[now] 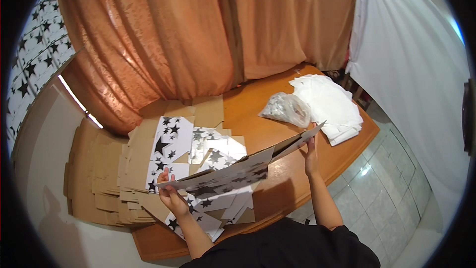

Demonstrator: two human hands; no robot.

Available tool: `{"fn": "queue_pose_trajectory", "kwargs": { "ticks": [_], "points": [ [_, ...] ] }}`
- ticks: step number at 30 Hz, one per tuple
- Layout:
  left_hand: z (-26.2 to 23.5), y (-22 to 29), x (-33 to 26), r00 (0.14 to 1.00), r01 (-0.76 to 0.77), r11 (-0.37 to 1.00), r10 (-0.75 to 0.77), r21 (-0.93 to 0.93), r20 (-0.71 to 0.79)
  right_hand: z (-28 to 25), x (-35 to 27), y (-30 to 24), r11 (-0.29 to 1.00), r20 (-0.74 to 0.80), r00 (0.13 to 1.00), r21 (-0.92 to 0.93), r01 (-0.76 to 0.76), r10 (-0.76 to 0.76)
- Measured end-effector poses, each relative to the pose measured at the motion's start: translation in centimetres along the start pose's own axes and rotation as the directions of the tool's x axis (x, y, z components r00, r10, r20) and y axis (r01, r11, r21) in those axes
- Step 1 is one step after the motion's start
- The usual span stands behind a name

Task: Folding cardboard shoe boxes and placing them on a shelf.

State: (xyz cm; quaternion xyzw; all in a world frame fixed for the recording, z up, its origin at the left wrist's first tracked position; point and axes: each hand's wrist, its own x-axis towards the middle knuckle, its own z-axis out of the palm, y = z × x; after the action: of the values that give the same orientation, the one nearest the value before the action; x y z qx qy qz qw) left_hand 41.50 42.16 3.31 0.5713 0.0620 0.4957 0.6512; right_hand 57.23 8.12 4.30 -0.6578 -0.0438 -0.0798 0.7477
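Cardboard faced in white with black stars, the creased panel [233, 174] is held above the counter [248, 97]: the left hand [173, 197], fingers partly spread, grips its eight-o'clock end, and the right hand [311, 157], curled round the edge, its two-o'clock end. Beyond it lie a clear plastic bag [283, 109] at one o'clock and white sheets [334, 106] at two; stacked cardboard [106, 176] sits at nine
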Motion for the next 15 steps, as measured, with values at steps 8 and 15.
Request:
{"fn": "queue_pose_trajectory", "kwargs": {
  "ticks": [8,15],
  "points": [
    [6.2,-1.6,-2.1,0.983,-0.006,0.996,0.023,-0.091,0.182,-5.9,-0.3,2.6,0.999,0.083,0.996,0.017,-0.041,0.04],
    [12.6,-3.6,-6.2,0.923,0.092,0.982,-0.02,-0.167,0.385,-7.9,1.8,7.7,0.812,0.096,0.947,0.493,-0.312,0.306]
  ]
}}
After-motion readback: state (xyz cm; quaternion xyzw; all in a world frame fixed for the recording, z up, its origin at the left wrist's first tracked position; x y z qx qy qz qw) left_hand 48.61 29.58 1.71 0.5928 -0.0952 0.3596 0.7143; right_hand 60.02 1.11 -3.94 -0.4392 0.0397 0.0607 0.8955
